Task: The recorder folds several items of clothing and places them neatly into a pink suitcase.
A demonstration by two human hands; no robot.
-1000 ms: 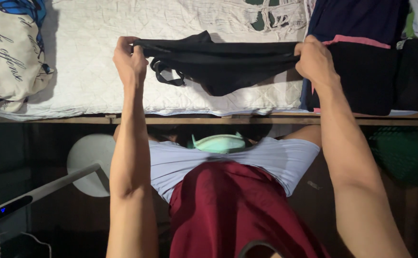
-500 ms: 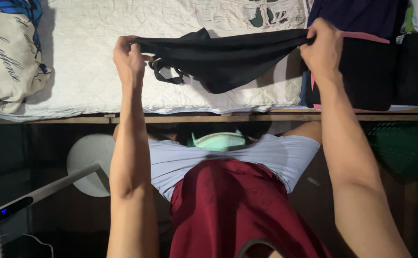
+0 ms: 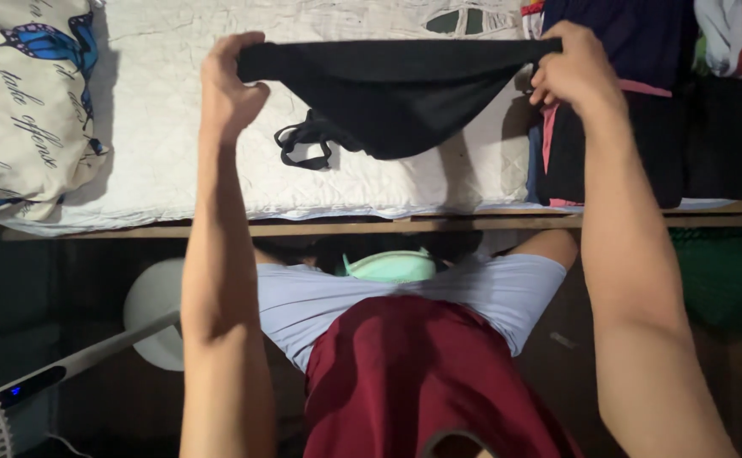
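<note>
A black garment with thin straps hangs stretched above the white quilted bed. My left hand grips its left top corner. My right hand grips its right top corner, over the edge of the folded clothes. The top edge is pulled straight and level between the two hands. The straps dangle in a loop below the left part of the cloth.
A stack of folded dark clothes with pink trim lies at the right of the bed. A pillow with a butterfly print lies at the left. The wooden bed edge runs across. A white standing fan stands lower left.
Both hands have lifted the garment higher and pulled its top edge straight and level. The view has shifted slightly down the bed.
</note>
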